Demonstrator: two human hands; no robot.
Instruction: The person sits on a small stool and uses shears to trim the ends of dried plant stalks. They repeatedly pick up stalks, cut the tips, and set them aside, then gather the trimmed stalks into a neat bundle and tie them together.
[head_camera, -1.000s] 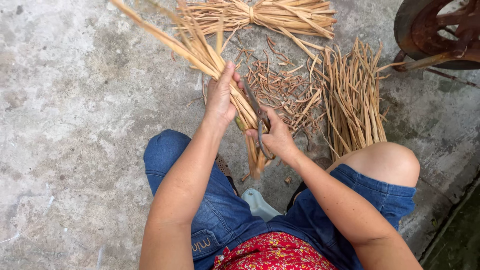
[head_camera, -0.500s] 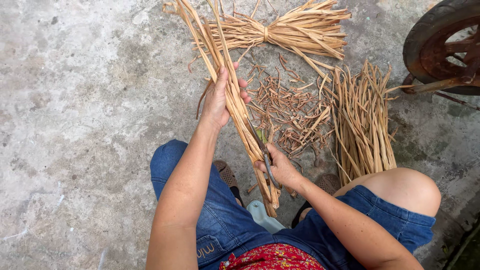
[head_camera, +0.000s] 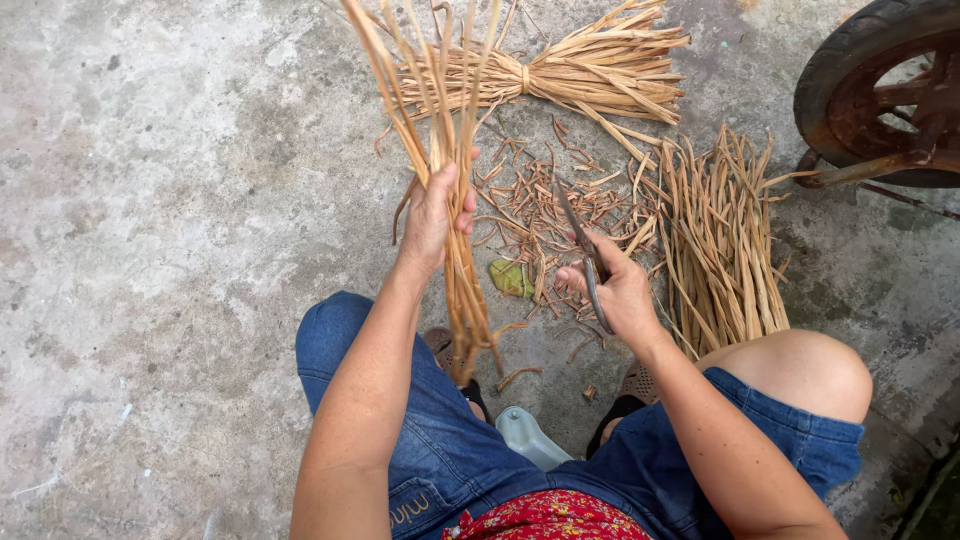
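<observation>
Now left hand (head_camera: 437, 215) grips dry stalk bundle (head_camera: 455, 250); right hand (head_camera: 618, 290) clasps probably scissors (head_camera: 585, 262).

The left hand (head_camera: 437, 215) grips a bundle of dried stalks (head_camera: 452, 190) around its middle, holding it nearly upright above the concrete floor (head_camera: 150, 200). The right hand (head_camera: 620, 290) is closed on a knife (head_camera: 588, 265), blade pointing away from the body. Cut scraps (head_camera: 530, 215) lie between the hands. A tied sheaf (head_camera: 560, 72) lies beyond them; loose stalks (head_camera: 720, 240) lie beside the right knee (head_camera: 800, 370). A wheel (head_camera: 885, 90) stands at upper right.
</observation>
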